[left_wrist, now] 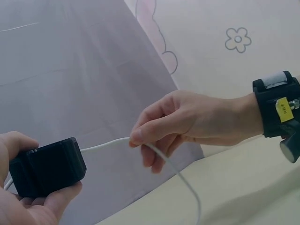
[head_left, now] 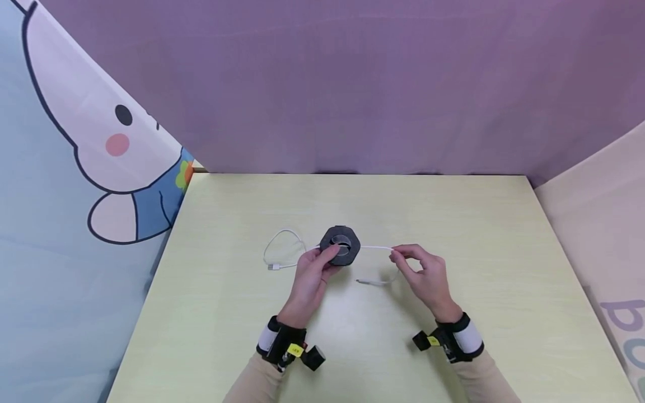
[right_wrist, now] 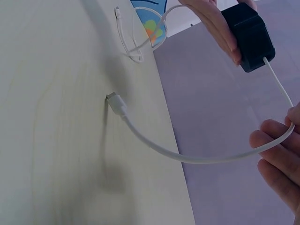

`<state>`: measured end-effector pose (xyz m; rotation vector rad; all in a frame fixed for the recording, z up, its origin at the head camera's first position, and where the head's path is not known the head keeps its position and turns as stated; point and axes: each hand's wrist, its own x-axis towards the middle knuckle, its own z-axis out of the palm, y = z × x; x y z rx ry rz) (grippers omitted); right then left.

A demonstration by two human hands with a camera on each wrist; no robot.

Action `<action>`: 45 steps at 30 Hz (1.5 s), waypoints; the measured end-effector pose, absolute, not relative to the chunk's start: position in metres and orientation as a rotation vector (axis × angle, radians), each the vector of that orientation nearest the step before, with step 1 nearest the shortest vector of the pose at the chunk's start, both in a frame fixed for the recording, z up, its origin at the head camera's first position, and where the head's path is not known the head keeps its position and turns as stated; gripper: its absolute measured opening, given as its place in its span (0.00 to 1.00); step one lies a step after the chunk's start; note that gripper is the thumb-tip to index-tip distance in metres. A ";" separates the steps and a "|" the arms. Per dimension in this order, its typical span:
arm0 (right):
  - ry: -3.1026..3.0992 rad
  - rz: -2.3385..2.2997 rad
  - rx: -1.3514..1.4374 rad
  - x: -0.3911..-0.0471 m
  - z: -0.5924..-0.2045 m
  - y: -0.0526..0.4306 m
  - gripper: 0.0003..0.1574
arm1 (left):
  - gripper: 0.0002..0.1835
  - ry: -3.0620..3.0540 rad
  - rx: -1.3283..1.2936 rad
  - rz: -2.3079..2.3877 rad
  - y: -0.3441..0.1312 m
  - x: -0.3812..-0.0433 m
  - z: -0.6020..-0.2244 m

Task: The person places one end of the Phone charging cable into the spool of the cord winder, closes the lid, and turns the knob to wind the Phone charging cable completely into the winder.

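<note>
My left hand (head_left: 311, 280) grips a black hexagonal cable winder (head_left: 326, 238) with a round opening in its top, thumb on top. A white charging cable (head_left: 377, 247) comes out of both sides of the winder. The right hand (head_left: 422, 274) pinches the cable on the right side between thumb and fingertips, and the stretch between the hands runs nearly straight. Beyond the right fingers the cable bends down to a connector plug (right_wrist: 116, 103), hanging free. On the left side the cable loops over the table to a USB plug (head_left: 274, 267). Inside the winder is hidden.
Below the hands lies a pale wooden table (head_left: 211, 336). A purple cloth (head_left: 353, 84) hangs behind its far edge. A blue cloth with a cartoon figure (head_left: 55, 280) hangs at the left, a pale cloth (head_left: 599, 224) at the right. Both wrists wear strapped cameras.
</note>
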<state>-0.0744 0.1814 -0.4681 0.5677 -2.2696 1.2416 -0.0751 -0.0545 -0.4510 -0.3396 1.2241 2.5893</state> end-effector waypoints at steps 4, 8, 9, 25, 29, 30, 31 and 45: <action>-2.252 1.259 0.575 -0.074 -0.469 0.185 0.10 | 0.30 1.229 -0.363 2.601 -0.057 -0.076 -0.451; -2.249 1.252 0.575 -0.073 -0.472 0.187 0.10 | 0.29 1.228 -0.368 2.590 -0.057 -0.076 -0.451; -2.249 1.249 0.573 -0.073 -0.472 0.187 0.10 | 0.29 1.234 -0.365 2.587 -0.057 -0.076 -0.451; -2.178 1.196 0.536 -0.066 -0.445 0.177 0.10 | 0.30 1.214 -0.380 2.615 -0.060 -0.076 -0.449; -2.192 1.192 0.507 -0.063 -0.437 0.177 0.11 | 0.30 1.200 -0.387 2.630 -0.063 -0.076 -0.449; -2.195 1.190 0.499 -0.063 -0.437 0.178 0.11 | 0.30 1.203 -0.387 2.634 -0.065 -0.076 -0.449; -2.198 1.191 0.493 -0.063 -0.437 0.179 0.11 | 0.31 1.204 -0.387 2.635 -0.065 -0.076 -0.449; -2.174 1.169 0.492 -0.064 -0.440 0.186 0.10 | 0.32 1.192 -0.357 2.639 -0.068 -0.075 -0.449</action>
